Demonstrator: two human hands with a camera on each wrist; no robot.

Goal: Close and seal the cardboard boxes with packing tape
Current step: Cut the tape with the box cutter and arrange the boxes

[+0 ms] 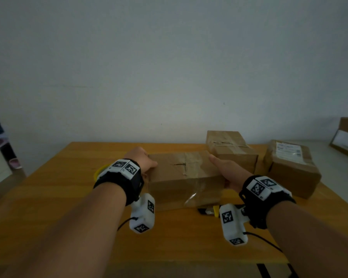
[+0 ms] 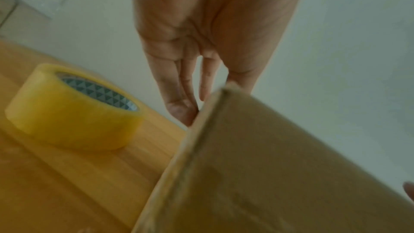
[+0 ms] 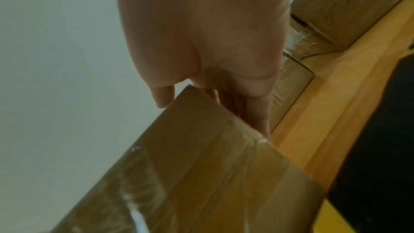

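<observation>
Hands flank the near cardboard box [image 1: 184, 177] at mid-bench [image 1: 68, 197]: the left hand [image 1: 144, 160] and the right hand [image 1: 228, 173] press its two ends with straight, unclenched fingers [image 2: 179, 95], gripping nothing. Tape already crosses the lid, with a loose strip down the front, so the step looks like turning or shifting the box. The tape roll [image 2: 71, 107] sits just left; the next move probably calls for lifting the box squarely.
</observation>
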